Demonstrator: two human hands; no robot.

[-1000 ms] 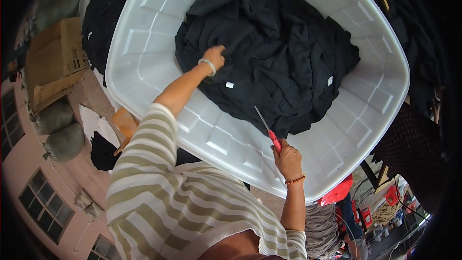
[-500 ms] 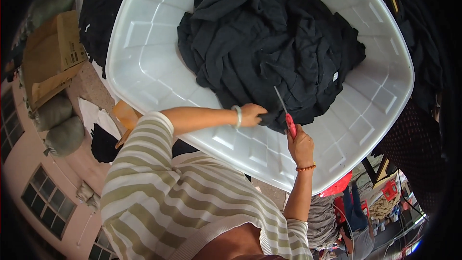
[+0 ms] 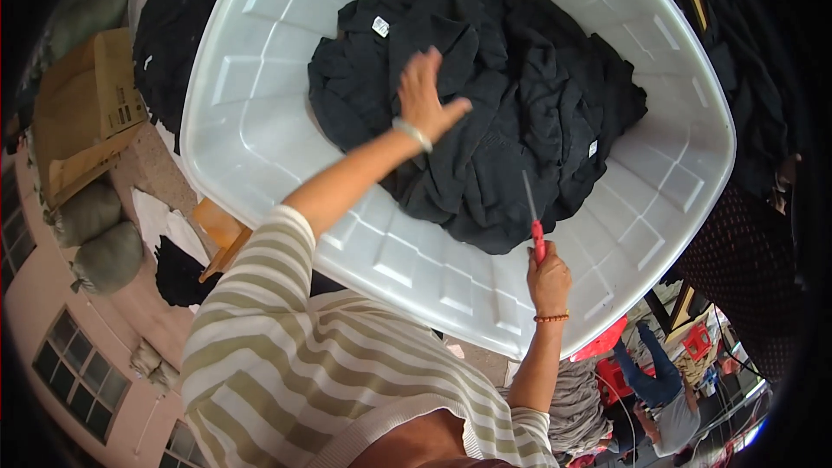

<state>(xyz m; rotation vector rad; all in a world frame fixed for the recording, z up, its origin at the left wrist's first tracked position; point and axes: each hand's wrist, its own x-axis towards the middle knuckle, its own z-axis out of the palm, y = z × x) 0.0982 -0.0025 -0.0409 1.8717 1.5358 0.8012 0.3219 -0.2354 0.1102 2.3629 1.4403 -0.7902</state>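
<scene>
A heap of black garments point(image 3: 485, 147) lies inside a large white plastic tub point(image 3: 260, 104). Two small white labels show on the cloth. Over the left part of the heap, my left hand point(image 3: 426, 104) is open, its fingers spread and slightly blurred; whether it touches the cloth I cannot tell. My right hand point(image 3: 549, 279) is closed around the red handles of a pair of scissors point(image 3: 537, 230), near the tub's front wall. The blades point away from me, over the front right of the heap, and look closed.
A cardboard box point(image 3: 95, 113) and stuffed sacks point(image 3: 106, 256) are at the left. More black cloth point(image 3: 178, 35) lies beyond the tub's left rim. At lower right, another person point(image 3: 667, 390) is near grey cloth point(image 3: 576, 407) and a red stool point(image 3: 697, 342).
My left hand has let go of the near edge of the cloth and moved forward over the heap, fingers spreading. My right hand has drawn slightly back with the scissors.
</scene>
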